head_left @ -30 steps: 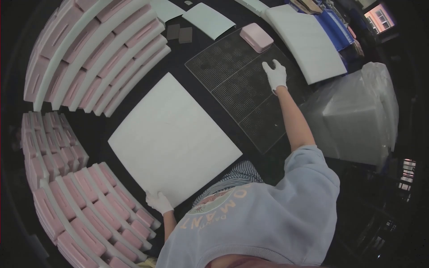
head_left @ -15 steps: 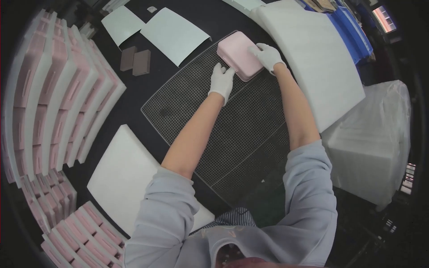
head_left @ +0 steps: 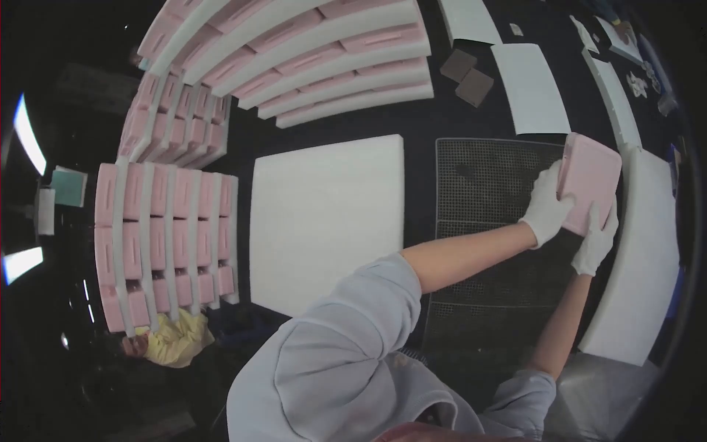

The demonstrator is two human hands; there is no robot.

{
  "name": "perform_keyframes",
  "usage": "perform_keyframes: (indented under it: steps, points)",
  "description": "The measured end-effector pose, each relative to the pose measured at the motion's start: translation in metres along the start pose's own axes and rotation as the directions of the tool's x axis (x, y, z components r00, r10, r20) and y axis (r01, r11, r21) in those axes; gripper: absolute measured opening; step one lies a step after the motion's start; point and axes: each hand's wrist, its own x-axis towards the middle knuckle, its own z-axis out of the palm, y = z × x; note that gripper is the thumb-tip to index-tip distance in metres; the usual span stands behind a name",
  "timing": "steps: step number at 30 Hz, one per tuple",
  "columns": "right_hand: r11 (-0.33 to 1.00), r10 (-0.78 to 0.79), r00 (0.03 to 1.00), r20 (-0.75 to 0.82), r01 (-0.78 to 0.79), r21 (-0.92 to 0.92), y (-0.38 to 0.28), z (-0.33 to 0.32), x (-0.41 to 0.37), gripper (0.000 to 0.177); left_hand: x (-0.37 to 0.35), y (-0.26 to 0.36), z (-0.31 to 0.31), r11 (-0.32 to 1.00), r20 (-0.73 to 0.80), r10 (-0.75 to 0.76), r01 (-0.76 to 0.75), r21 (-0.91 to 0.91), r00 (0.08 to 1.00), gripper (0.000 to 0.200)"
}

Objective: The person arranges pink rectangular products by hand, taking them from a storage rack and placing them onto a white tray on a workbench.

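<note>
A pink rounded case (head_left: pixel 591 173) is held between both white-gloved hands at the far right end of the mesh mat (head_left: pixel 482 199). My left hand (head_left: pixel 546 208) grips its left side, with the thumb over the lower edge. Around the lower right corner is my right hand (head_left: pixel 598 234), its fingers pressed on the top face and side. The case overlaps the mat's edge in this view, and its underside is hidden.
Stacked pink cases between white foam sheets (head_left: pixel 353 51) stand at the back left, more (head_left: pixel 169 236) at the left. A white foam sheet (head_left: pixel 328 221) lies left of the mat, another (head_left: pixel 641 258) right. Brown blocks (head_left: pixel 473 88) sit behind. A person in yellow (head_left: pixel 177 340) is lower left.
The camera view has swung to the left, bringing more stacks and the person in yellow into sight. Both hands now grip the case more firmly, the right hand at its near corner.
</note>
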Motion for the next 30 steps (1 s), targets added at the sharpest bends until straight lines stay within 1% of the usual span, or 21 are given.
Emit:
perform_keyframes:
  steps: [2, 3, 5, 6, 7, 8, 9, 11, 12, 14, 15, 17, 18, 19, 20, 21, 23, 24, 27, 29, 30]
  points:
    - [0.992, -0.027, 0.997, -0.076, 0.036, 0.120, -0.031, 0.034, -0.053, 0.066, -0.019, 0.018, -0.048, 0.981, -0.016, 0.154, -0.151, 0.120, 0.988, 0.032]
    - [0.988, -0.038, 0.994, -0.101, 0.053, 0.146, -0.041, 0.050, -0.078, 0.066, -0.032, 0.028, -0.072, 0.971, -0.013, 0.197, -0.193, 0.143, 0.980, 0.029]
    - [0.973, -0.049, 0.999, 0.013, 0.045, 0.225, -0.046, 0.089, -0.130, 0.070, -0.067, 0.042, -0.133, 0.942, -0.142, 0.305, -0.276, 0.192, 0.942, 0.018]
    - [0.972, -0.060, 0.997, 0.051, 0.047, 0.232, -0.049, 0.110, -0.155, 0.071, -0.086, 0.044, -0.166, 0.936, -0.187, 0.328, -0.292, 0.195, 0.926, 0.016]
    - [0.968, -0.083, 0.971, 0.225, 0.025, 0.249, -0.055, 0.130, -0.179, 0.071, -0.103, 0.043, -0.200, 0.941, -0.260, 0.322, -0.279, 0.191, 0.910, 0.012]
    - [0.965, -0.105, 0.914, 0.392, -0.002, 0.263, -0.060, 0.153, -0.202, 0.071, -0.120, 0.040, -0.236, 0.946, -0.330, 0.316, -0.267, 0.187, 0.890, 0.014]
    - [0.965, -0.120, 0.873, 0.472, -0.008, 0.261, -0.067, 0.179, -0.225, 0.071, -0.134, 0.037, -0.271, 0.948, -0.370, 0.313, -0.265, 0.176, 0.875, 0.016]
    - [0.928, -0.226, 0.751, 0.621, -0.029, 0.372, -0.082, 0.232, -0.275, 0.059, -0.163, 0.026, -0.339, 0.956, -0.516, 0.282, -0.193, 0.221, 0.809, 0.021]
    - [0.918, -0.255, 0.712, 0.654, -0.033, 0.395, -0.086, 0.261, -0.296, 0.056, -0.173, 0.021, -0.373, 0.958, -0.553, 0.275, -0.177, 0.224, 0.786, 0.022]
    - [0.924, -0.230, 0.581, 0.781, -0.122, 0.362, -0.077, 0.314, -0.334, 0.072, -0.195, 0.002, -0.430, 0.961, -0.656, 0.250, -0.099, 0.259, 0.712, 0.018]
    - [0.929, -0.221, 0.536, 0.815, -0.138, 0.343, -0.079, 0.340, -0.351, 0.076, -0.202, -0.001, -0.456, 0.963, -0.689, 0.239, -0.078, 0.256, 0.684, 0.017]
    - [0.953, -0.157, 0.457, 0.876, -0.164, 0.257, -0.086, 0.390, -0.380, 0.075, -0.211, 0.001, -0.503, 0.980, -0.791, 0.177, -0.032, 0.196, 0.586, 0.011]
    - [0.959, -0.136, 0.435, 0.890, -0.166, 0.228, -0.090, 0.409, -0.394, 0.075, -0.215, -0.002, -0.527, 0.985, -0.815, 0.155, -0.021, 0.173, 0.558, 0.010]
    - [0.970, -0.081, 0.420, 0.904, -0.176, 0.168, -0.095, 0.423, -0.405, 0.076, -0.217, -0.007, -0.551, 0.987, -0.815, 0.086, 0.060, 0.146, 0.573, 0.024]
    - [0.976, -0.022, 0.409, 0.912, -0.189, 0.109, -0.098, 0.435, -0.415, 0.077, -0.218, -0.015, -0.572, 0.982, -0.809, 0.017, 0.142, 0.123, 0.587, 0.041]
    - [0.977, 0.010, 0.412, 0.911, -0.198, 0.079, -0.100, 0.448, -0.423, 0.077, -0.219, -0.021, -0.593, 0.976, -0.799, -0.021, 0.184, 0.113, 0.600, 0.051]
    - [0.975, 0.071, 0.394, 0.916, -0.223, 0.020, -0.097, 0.468, -0.433, 0.075, -0.215, -0.034, -0.624, 0.964, -0.767, -0.082, 0.246, 0.101, 0.637, 0.060]
    - [0.969, 0.100, 0.414, 0.905, -0.247, 0.006, -0.094, 0.475, -0.436, 0.075, -0.212, -0.039, -0.634, 0.957, -0.737, -0.105, 0.270, 0.108, 0.668, 0.063]
    - [0.971, 0.169, 0.474, 0.864, -0.230, -0.064, -0.086, 0.485, -0.441, 0.067, -0.203, -0.051, -0.646, 0.958, -0.712, -0.155, 0.281, 0.062, 0.685, 0.063]
    - [0.975, 0.159, 0.491, 0.856, -0.213, -0.058, -0.087, 0.487, -0.442, 0.068, -0.199, -0.056, -0.649, 0.968, -0.708, -0.157, 0.251, 0.030, 0.688, 0.062]
    - [0.976, 0.144, 0.481, 0.865, -0.211, -0.046, -0.087, 0.488, -0.444, 0.069, -0.199, -0.057, -0.651, 0.970, -0.721, -0.145, 0.241, 0.032, 0.677, 0.062]
